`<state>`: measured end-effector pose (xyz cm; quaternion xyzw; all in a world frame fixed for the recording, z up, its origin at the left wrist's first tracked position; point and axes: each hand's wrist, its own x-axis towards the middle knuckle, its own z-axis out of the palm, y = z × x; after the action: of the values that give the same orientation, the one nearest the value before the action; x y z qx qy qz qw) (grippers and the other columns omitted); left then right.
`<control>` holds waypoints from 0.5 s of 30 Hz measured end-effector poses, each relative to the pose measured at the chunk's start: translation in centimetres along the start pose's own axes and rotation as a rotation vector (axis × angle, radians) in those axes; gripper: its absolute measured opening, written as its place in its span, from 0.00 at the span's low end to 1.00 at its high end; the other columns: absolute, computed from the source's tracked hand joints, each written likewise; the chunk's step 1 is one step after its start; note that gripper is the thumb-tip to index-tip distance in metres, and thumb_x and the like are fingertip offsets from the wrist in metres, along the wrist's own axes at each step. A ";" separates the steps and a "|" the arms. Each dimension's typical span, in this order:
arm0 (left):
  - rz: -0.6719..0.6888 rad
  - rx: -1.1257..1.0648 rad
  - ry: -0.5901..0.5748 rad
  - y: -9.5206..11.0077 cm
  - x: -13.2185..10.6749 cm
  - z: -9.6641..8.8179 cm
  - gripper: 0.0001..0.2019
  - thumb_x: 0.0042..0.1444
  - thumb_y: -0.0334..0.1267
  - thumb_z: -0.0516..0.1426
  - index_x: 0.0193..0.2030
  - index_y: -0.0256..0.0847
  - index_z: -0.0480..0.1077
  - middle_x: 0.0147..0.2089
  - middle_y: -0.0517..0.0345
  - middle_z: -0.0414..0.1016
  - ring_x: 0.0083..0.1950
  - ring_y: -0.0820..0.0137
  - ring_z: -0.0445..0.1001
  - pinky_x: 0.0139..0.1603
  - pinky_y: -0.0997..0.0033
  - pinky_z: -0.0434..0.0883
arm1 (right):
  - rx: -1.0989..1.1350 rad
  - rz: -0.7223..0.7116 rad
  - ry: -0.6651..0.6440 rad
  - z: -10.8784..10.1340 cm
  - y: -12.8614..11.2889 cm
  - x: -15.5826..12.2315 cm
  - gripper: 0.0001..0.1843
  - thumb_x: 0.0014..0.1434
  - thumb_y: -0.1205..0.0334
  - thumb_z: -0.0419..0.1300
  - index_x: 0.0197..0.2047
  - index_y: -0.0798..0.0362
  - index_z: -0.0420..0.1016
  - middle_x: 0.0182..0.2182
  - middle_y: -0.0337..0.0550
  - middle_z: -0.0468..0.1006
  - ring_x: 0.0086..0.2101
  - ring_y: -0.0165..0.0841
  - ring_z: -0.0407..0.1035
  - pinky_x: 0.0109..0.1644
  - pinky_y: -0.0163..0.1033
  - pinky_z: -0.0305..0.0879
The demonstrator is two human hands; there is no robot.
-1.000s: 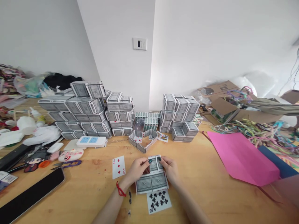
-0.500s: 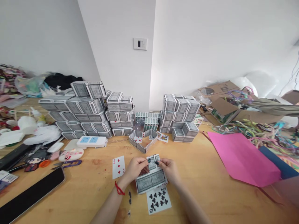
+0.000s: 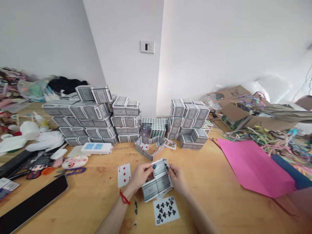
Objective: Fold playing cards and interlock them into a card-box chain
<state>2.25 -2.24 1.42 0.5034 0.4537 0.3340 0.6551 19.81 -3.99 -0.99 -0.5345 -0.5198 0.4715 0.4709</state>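
A small box of folded playing cards (image 3: 152, 190), grey-patterned backs outward, sits tilted between my two hands near the table's middle. My left hand (image 3: 141, 175) pinches its far left side, the dark-nailed thumb lying on top of a card. At the right edge, my right hand (image 3: 177, 177) grips a card (image 3: 166, 164) whose black-suited face with a 2 partly shows. Part of the box's inside is visible beside my left fingers. A ten of clubs (image 3: 166, 211) lies face up below the box, and a three of diamonds (image 3: 124, 175) lies left of my left hand.
Behind my hands stands an open ring of folded cards (image 3: 143, 152). Stacked card blocks rise at left (image 3: 94, 123) and right (image 3: 188, 112). A power strip (image 3: 107, 148), scissors (image 3: 76, 170) and a phone (image 3: 36, 204) are leftward; pink paper (image 3: 253, 165) lies rightward.
My right thumb has moved off the card's top to its right edge, where the face with the 2 now shows. My left hand has stayed almost in place.
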 end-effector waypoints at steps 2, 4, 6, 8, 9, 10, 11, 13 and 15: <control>-0.019 -0.019 -0.023 -0.1 0.1 0.0 0.21 0.46 0.54 0.54 0.33 0.35 0.70 0.28 0.58 0.71 0.28 0.71 0.69 0.27 0.74 0.65 | 0.000 0.019 0.003 0.0 0.2 0.0 0.23 0.48 0.41 0.54 0.26 0.55 0.71 0.22 0.40 0.71 0.26 0.34 0.64 0.30 0.34 0.58; -0.036 -0.032 -0.019 -0.2 0.2 -0.1 0.20 0.45 0.54 0.55 0.31 0.35 0.69 0.26 0.59 0.71 0.27 0.71 0.69 0.27 0.74 0.65 | 0.024 0.036 -0.005 0.0 0.3 0.0 0.23 0.48 0.41 0.54 0.28 0.56 0.72 0.23 0.40 0.71 0.27 0.33 0.64 0.31 0.34 0.58; -0.054 -0.038 -0.007 -0.3 0.3 -0.1 0.20 0.44 0.53 0.55 0.30 0.35 0.69 0.25 0.59 0.70 0.27 0.72 0.69 0.26 0.74 0.65 | 0.058 0.050 -0.005 0.0 0.4 0.1 0.24 0.48 0.41 0.55 0.29 0.56 0.73 0.24 0.40 0.72 0.28 0.34 0.64 0.31 0.34 0.58; -0.069 -0.034 0.003 -0.3 0.3 -0.2 0.19 0.44 0.53 0.56 0.28 0.35 0.68 0.24 0.59 0.69 0.26 0.72 0.69 0.25 0.74 0.66 | 0.088 0.066 -0.009 0.0 0.4 0.2 0.24 0.47 0.41 0.56 0.30 0.56 0.74 0.23 0.40 0.72 0.28 0.34 0.64 0.31 0.35 0.58; -0.072 -0.033 0.005 -0.3 0.3 -0.2 0.19 0.44 0.52 0.56 0.28 0.35 0.68 0.24 0.59 0.69 0.26 0.72 0.69 0.25 0.74 0.66 | 0.104 0.075 -0.011 0.0 0.3 0.2 0.24 0.46 0.41 0.56 0.30 0.56 0.74 0.23 0.40 0.72 0.27 0.34 0.64 0.31 0.35 0.58; -0.072 -0.035 0.007 -0.3 0.3 -0.2 0.18 0.44 0.51 0.56 0.27 0.35 0.67 0.24 0.59 0.69 0.26 0.72 0.69 0.25 0.74 0.66 | 0.123 0.083 -0.015 0.0 0.3 0.3 0.24 0.46 0.41 0.56 0.30 0.56 0.74 0.23 0.40 0.72 0.27 0.33 0.64 0.32 0.35 0.58; -0.069 -0.039 0.009 -0.2 0.3 -0.1 0.16 0.44 0.50 0.57 0.27 0.35 0.67 0.24 0.60 0.69 0.26 0.72 0.70 0.25 0.74 0.67 | 0.143 0.088 -0.020 0.0 0.3 0.3 0.25 0.45 0.40 0.57 0.30 0.56 0.75 0.24 0.40 0.73 0.28 0.33 0.64 0.32 0.35 0.59; -0.056 -0.061 0.006 0.0 0.1 0.0 0.13 0.44 0.46 0.58 0.27 0.35 0.67 0.25 0.60 0.69 0.27 0.72 0.70 0.26 0.74 0.69 | 0.169 0.096 -0.026 0.1 0.1 0.3 0.25 0.45 0.40 0.57 0.31 0.56 0.75 0.25 0.41 0.74 0.29 0.34 0.65 0.34 0.36 0.60; -0.046 -0.089 -0.003 0.2 0.0 0.2 0.10 0.44 0.42 0.58 0.29 0.36 0.67 0.27 0.60 0.70 0.28 0.73 0.71 0.28 0.73 0.71 | 0.174 0.098 -0.029 0.2 -0.2 0.2 0.25 0.46 0.40 0.56 0.31 0.56 0.75 0.26 0.41 0.75 0.31 0.35 0.66 0.36 0.37 0.61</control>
<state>2.49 -2.23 1.65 0.4639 0.4488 0.3381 0.6849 19.62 -3.76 -0.79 -0.5094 -0.4569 0.5452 0.4843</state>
